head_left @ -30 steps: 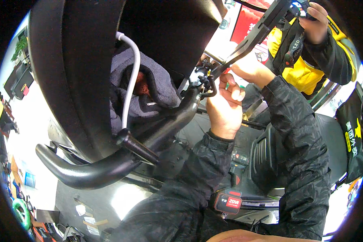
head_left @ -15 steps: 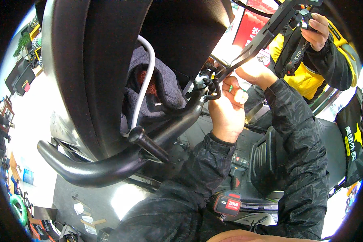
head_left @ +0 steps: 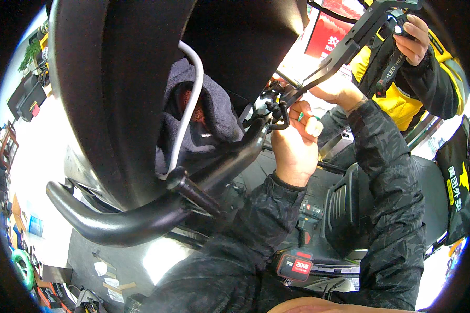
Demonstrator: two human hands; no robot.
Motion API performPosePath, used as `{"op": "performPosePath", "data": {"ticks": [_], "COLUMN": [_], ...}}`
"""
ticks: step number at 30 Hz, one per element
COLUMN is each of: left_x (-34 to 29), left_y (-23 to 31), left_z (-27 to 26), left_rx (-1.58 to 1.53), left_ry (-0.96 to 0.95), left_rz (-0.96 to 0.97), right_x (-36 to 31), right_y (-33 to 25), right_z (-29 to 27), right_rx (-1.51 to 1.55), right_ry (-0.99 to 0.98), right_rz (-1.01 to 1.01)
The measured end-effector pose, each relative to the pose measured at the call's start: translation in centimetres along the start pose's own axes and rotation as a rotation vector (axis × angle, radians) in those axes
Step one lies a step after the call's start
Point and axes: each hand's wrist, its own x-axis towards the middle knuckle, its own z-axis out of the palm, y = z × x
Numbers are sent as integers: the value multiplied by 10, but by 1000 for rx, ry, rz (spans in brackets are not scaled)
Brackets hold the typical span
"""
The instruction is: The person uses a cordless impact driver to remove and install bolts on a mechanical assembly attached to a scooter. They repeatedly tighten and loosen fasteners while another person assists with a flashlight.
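Left hand (head_left: 296, 147) half-curled, right hand (head_left: 336, 89) partly behind the bar (head_left: 356, 40), can't tell what either grasps; bar slants up just above both, looks stiff, lightish, smooth, best held mid-length, beyond the fingers.

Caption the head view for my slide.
Left hand and right hand near a black bracket by the end of a tube, grey cloth to their left.

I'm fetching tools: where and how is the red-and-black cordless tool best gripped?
Probably grip the cordless tool by its handle, from above, between left sleeve and right sleeve: that narrower stretch links the blocky battery to the head and looks uncovered.
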Motion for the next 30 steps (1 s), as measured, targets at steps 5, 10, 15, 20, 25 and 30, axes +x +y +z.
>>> {"op": "performPosePath", "data": {"ticks": [5, 10, 15, 20, 25, 30], "left_x": [0, -4, -3, -3, -3, 0], "left_y": [-2, 2, 2, -1, 0, 2], "left_z": [3, 6, 9, 14, 14, 9], "left_rx": [21, 6, 10, -72, -136, -133], "left_ry": [37, 50, 47, 45, -12, -90], "left_rz": [24, -14, -17, -21, -55, -71], "right_x": [-3, 1, 1, -9, -16, -12], "right_y": [4, -10, -11, 4, 12, -7], "right_z": [5, -5, -2, 14, 17, 0], "right_rx": [-60, 159, 131, -32, -145, 80], "right_ry": [69, -25, -18, -61, 66, 43], "right_rz": [-145, 207, 199, 146, -19, 62]}}
